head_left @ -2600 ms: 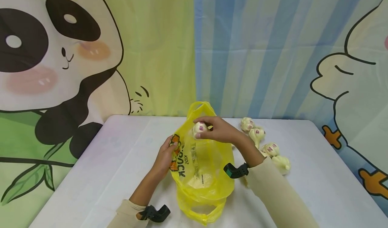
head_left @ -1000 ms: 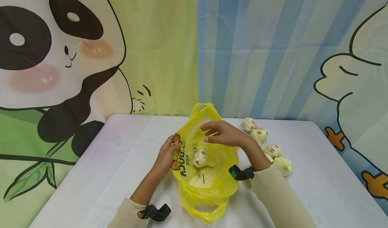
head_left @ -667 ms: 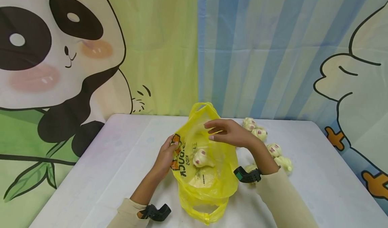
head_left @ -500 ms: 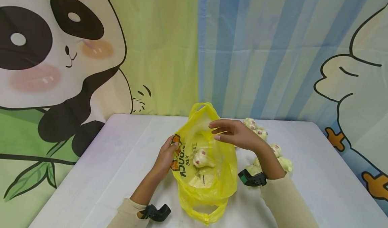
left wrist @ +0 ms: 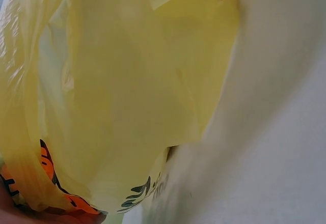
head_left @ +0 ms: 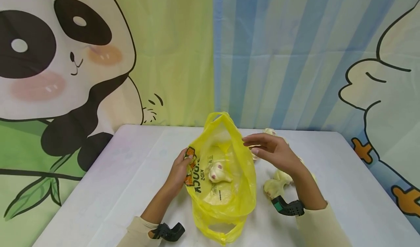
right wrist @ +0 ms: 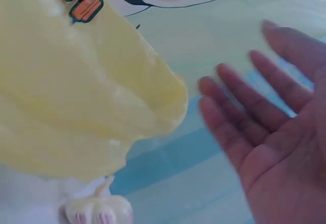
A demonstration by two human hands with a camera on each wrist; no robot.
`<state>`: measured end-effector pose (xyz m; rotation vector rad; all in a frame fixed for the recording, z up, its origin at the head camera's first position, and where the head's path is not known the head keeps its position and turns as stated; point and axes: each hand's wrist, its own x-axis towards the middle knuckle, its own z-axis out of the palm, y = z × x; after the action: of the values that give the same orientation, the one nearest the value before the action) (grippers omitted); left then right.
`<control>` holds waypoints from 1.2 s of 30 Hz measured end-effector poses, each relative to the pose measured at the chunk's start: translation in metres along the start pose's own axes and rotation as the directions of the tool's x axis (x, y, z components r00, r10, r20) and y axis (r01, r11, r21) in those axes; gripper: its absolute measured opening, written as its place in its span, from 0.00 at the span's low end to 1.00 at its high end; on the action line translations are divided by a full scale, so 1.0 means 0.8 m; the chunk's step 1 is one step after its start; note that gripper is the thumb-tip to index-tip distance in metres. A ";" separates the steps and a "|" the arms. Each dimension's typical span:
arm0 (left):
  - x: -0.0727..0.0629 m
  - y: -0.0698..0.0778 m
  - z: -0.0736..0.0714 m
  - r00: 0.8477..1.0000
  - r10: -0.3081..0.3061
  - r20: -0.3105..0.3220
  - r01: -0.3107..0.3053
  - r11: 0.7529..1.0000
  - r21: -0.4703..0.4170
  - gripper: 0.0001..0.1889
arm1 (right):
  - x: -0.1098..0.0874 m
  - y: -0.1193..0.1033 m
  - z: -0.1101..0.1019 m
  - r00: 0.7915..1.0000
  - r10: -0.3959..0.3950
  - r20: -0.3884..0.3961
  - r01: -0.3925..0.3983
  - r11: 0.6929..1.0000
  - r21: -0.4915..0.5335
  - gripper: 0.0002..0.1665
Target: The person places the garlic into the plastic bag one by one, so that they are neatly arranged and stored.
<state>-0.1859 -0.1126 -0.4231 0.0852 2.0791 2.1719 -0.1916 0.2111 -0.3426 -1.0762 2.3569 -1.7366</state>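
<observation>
A: Where's the yellow plastic bag (head_left: 247, 188)?

B: Mid-tabletop (head_left: 131, 177), mouth gaping toward the head camera. One handle stands at the tabletop's far edge; the other is on the near side.

A: And the garlic bulb (head_left: 219, 173)?

B: Inside the bag, on its side, stalk pointing right.

A: Any room around it?

B: The mouth is wide, with nothing between it and the head camera. Near the front, a narrow strip of tabletop separates the bag from the loose garlic bulbs (head_left: 273, 188) at its right.

A: How many of each?

B: One bag, one bulb in it. Outside, at least four bulbs show, some only in part; the right hand (head_left: 272, 151) and its wrist hide some of the group, so I can't give a full total.

A: What are the hands doing?

B: The left hand (head_left: 179, 168) pinches the bag's left rim, thumb over the print. The right holds nothing: palm turned toward the bag, fingers loosely extended just beside the right rim. The right wrist view shows a gap there.

A: Behind it all?

B: A panda backdrop (head_left: 98, 104).
</observation>
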 end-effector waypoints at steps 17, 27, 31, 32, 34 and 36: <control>0.001 -0.005 0.000 1.000 -0.009 -0.009 0.009 1.000 -0.016 0.22 | -0.077 0.034 -0.020 0.998 0.013 -0.057 -0.010 0.998 0.059 0.21; -0.002 -0.003 -0.001 1.000 -0.006 -0.012 0.005 1.000 -0.011 0.21 | -0.099 0.059 -0.019 0.996 0.094 -0.010 -0.094 0.996 0.009 0.23; -0.001 -0.003 0.000 1.000 -0.003 -0.010 0.003 1.000 -0.010 0.21 | -0.102 0.064 -0.019 0.992 0.123 -0.025 -0.123 0.992 -0.017 0.23; -0.001 -0.003 0.000 1.000 -0.004 -0.010 0.004 1.000 -0.010 0.21 | -0.103 0.065 -0.019 0.992 0.128 -0.024 -0.128 0.992 -0.019 0.23; 0.000 -0.004 0.000 1.000 -0.004 -0.009 0.003 1.000 -0.008 0.21 | -0.104 0.066 -0.018 0.991 0.133 -0.021 -0.133 0.991 -0.021 0.23; 0.001 -0.004 -0.001 1.000 -0.004 -0.013 0.004 1.000 -0.003 0.21 | -0.104 0.069 -0.017 0.991 0.135 -0.014 -0.135 0.991 -0.017 0.23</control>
<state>-0.1865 -0.1128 -0.4267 0.0664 2.0811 2.1792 -0.1614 0.2748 -0.4149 -0.8869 2.3955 -1.6844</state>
